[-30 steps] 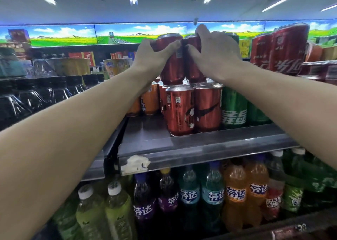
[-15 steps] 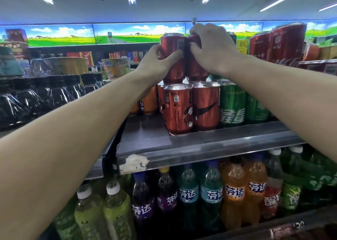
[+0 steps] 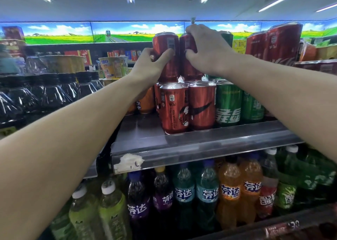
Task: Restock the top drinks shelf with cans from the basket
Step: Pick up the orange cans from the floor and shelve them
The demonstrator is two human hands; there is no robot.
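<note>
Stacking: two red cans, second tier, top shelf (image 3: 200, 145). My left hand (image 3: 145, 66) wraps the left can (image 3: 165, 55), thumb across its front, fingers closed round the side. My right hand (image 3: 206, 52) clamps the right can (image 3: 187, 57) from above and behind. Both cans sit on the lids of the red cans below (image 3: 187, 106), touching each other.

Risk: narrow lids beneath; a can released off-centre could tip and roll off the shelf front, taking its neighbour.

Unseen: basket out of frame; bottom rims partly hidden by my hands, so full seating uncertain; cans behind blurred.
</note>
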